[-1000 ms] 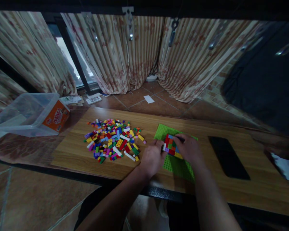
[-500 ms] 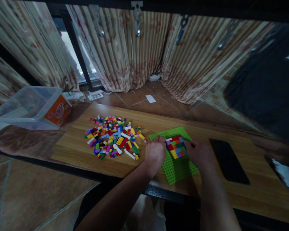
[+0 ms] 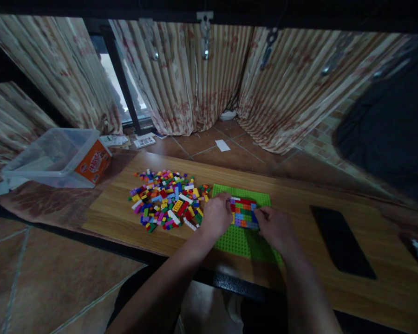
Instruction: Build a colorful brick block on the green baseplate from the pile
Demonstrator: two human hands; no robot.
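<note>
- Brick panel [image 3: 243, 213], multicoloured, over green studded baseplate [image 3: 235, 242]
- Left hand [image 3: 216, 214]: grip holding panel's left edge
- Right hand [image 3: 274, 227]: grip holding its right edge

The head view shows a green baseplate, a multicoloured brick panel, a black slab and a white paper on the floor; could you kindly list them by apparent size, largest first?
1. Green baseplate, though partly covered
2. Black slab
3. Multicoloured brick panel, its edges partly hidden
4. White paper, farther from the camera
</note>
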